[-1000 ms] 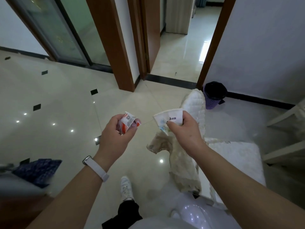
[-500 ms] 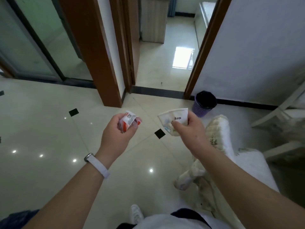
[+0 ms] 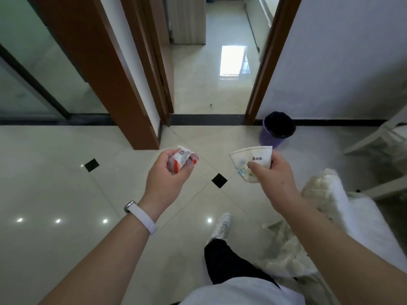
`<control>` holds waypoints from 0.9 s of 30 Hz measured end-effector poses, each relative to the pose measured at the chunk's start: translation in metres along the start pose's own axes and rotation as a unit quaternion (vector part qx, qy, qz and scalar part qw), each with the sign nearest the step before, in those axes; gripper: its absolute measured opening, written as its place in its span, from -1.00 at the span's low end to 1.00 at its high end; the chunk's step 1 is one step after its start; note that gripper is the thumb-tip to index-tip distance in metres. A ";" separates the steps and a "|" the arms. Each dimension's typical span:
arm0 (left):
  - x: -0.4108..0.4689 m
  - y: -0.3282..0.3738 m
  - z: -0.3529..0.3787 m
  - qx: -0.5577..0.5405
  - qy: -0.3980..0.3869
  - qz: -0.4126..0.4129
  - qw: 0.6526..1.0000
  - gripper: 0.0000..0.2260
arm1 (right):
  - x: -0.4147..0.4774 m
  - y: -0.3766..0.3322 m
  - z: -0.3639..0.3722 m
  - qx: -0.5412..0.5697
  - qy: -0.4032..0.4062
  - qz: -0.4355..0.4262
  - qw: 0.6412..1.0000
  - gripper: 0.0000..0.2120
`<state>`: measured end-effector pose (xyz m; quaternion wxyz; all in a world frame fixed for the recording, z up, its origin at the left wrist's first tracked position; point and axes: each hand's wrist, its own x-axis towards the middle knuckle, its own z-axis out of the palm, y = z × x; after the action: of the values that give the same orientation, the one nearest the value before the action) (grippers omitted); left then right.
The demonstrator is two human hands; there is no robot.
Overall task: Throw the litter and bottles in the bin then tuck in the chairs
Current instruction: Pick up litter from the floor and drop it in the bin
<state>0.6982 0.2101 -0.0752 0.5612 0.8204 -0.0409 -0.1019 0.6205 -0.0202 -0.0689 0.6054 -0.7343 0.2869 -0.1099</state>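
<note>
My left hand (image 3: pixel 164 179) is closed around a crumpled red and white wrapper (image 3: pixel 182 158), held out over the floor. My right hand (image 3: pixel 274 181) grips a flattened white paper cup (image 3: pixel 251 160) with small print on it. A purple mesh bin (image 3: pixel 276 129) with a black liner stands on the floor against the white wall, just beyond and slightly right of the cup. A white padded chair (image 3: pixel 343 208) with a cloth draped over it is at my right side.
An open doorway with brown wooden frames (image 3: pixel 267 69) lies straight ahead, a glass door (image 3: pixel 33 69) to the left. Another pale chair frame (image 3: pixel 383 137) stands at the far right. My foot in a white shoe (image 3: pixel 221 225) steps on the glossy tiled floor.
I have walked forward toward the wall. The bin has drawn closer and the padded chair has slid from in front of me to my right. Both hands keep their litter.
</note>
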 end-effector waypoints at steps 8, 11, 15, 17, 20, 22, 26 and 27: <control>0.131 0.036 0.027 0.035 -0.011 -0.013 0.999 -0.68 | 0.138 -0.024 0.023 0.039 -0.004 0.010 0.999 -0.80; 0.181 0.061 0.046 0.042 -0.033 0.007 0.999 -0.73 | 0.190 -0.042 0.011 0.058 0.007 0.006 0.998 -0.77; 0.239 0.090 0.080 0.054 -0.058 0.042 0.996 -0.69 | 0.245 -0.058 -0.016 0.054 0.053 0.000 0.997 -0.77; 0.260 0.101 0.099 0.053 -0.080 0.056 0.994 -0.68 | 0.261 -0.061 -0.029 0.057 0.074 0.003 0.996 -0.77; 0.291 0.112 0.129 0.049 -0.117 0.064 0.990 -0.67 | 0.278 -0.058 -0.047 0.054 0.101 0.016 0.993 -0.75; 0.314 0.116 0.149 0.051 -0.140 0.069 0.987 -0.67 | 0.290 -0.052 -0.057 0.052 0.127 0.029 0.990 -0.76; 0.365 0.121 0.189 0.059 -0.190 0.085 0.976 -0.70 | 0.320 -0.042 -0.070 0.039 0.196 0.060 0.978 -0.80; 0.379 0.123 0.200 0.055 -0.204 0.090 0.973 -0.69 | 0.330 -0.041 -0.073 0.032 0.209 0.066 0.975 -0.81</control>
<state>1.0313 -0.0862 -0.0764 0.5015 0.8053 -0.2332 -0.2136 0.8628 -0.2589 -0.0739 0.5609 -0.6546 0.4516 -0.2301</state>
